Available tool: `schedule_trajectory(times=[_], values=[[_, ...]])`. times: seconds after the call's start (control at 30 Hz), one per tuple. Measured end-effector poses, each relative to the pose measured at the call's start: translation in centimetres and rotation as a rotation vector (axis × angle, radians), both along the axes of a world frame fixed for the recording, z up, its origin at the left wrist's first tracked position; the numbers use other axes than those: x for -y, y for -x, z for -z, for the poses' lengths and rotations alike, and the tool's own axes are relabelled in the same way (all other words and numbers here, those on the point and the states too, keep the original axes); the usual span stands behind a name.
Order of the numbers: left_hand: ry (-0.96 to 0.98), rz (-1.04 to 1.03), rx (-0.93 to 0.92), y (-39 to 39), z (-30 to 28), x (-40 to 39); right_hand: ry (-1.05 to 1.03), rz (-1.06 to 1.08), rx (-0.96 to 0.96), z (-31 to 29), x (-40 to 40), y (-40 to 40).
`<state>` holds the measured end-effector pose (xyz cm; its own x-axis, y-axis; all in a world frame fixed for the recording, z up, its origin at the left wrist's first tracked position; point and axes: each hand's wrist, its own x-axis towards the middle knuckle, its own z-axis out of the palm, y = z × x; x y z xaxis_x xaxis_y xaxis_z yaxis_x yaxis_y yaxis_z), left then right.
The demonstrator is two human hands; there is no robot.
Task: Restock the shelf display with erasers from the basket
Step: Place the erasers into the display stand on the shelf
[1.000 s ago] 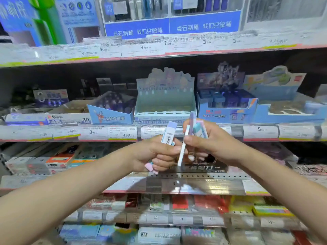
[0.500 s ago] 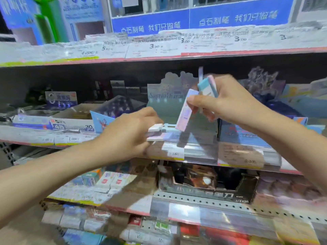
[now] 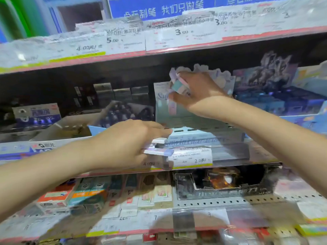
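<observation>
1. Left hand [image 3: 127, 144] reaching in from 8 o'clock, palm down, fingers closed around a small stack of flat erasers [image 3: 158, 146] in white and lilac wrappers.
2. Stack held level, just in front of the lower lip of the pale green display box [image 3: 191, 121] at frame centre; contact with the box blurred, cannot tell.
3. Right hand [image 3: 198, 92] coming in from 3 o'clock, raised near 12 o'clock of the box, in front of its scalloped header card.
4. Right fingers clamped on several more erasers [image 3: 178, 85], teal, pink and lilac ends poking out toward 10 o'clock; one long pale piece hanging below the thumb.
5. Hands well apart, left low, right high, each closed on its own bundle.
6. Box seated on the middle shelf [image 3: 230, 156], price labels [image 3: 192, 156] along the front edge directly under it.
7. Blue display carton [image 3: 283, 101] just beside the box at 3 o'clock; open cardboard tray [image 3: 74, 128] at 9 o'clock.
8. Upper shelf rail with more price tags [image 3: 180, 32] across 12 o'clock.
9. Lower shelf at 6 o'clock packed with small boxed goods [image 3: 88, 193]; motion blur, details unreadable.
</observation>
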<state>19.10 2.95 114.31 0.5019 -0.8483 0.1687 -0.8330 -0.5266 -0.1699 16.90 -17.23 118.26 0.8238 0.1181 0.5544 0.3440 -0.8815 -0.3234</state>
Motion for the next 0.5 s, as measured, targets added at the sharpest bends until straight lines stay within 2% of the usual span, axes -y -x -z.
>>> schedule_trajectory(times=[0.23, 0.5], values=[[0.043, 0.042, 0.015, -0.9, 0.8, -0.5, -0.065, -0.050, 0.057, 1.2, -1.2, -1.9], [0.038, 0.041, -0.012, -1.2, 0.6, -0.3, -0.024, -0.068, 0.147, 1.8, -1.6, -2.6]])
